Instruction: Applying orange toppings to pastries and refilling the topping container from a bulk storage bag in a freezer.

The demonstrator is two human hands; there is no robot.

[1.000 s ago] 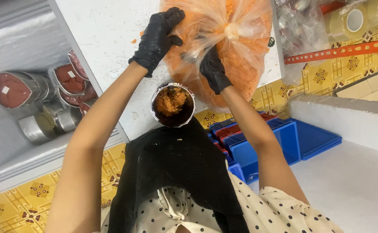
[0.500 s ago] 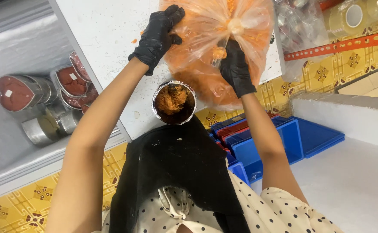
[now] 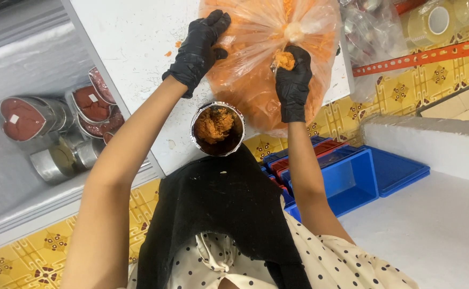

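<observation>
Heart-shaped metal tins with red lids (image 3: pixel 25 115) lie at far left as the black-gloved left hand (image 3: pixel 198 49) grips the edge of a clear plastic bag of orange shredded filling (image 3: pixel 256 75) on the white table (image 3: pixel 132 48). The round metal tin (image 3: pixel 218 129), partly filled, stands just below the bag. The black-gloved right hand (image 3: pixel 293 75), low near the tin a second ago, now sits higher inside the bag, fingers pinched on a fresh clump.

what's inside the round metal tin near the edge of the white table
The round metal tin holds orange shredded food, heaped on one side, with dark wall showing on the other. What lies beneath that food, down to the bottom, is covered.
</observation>
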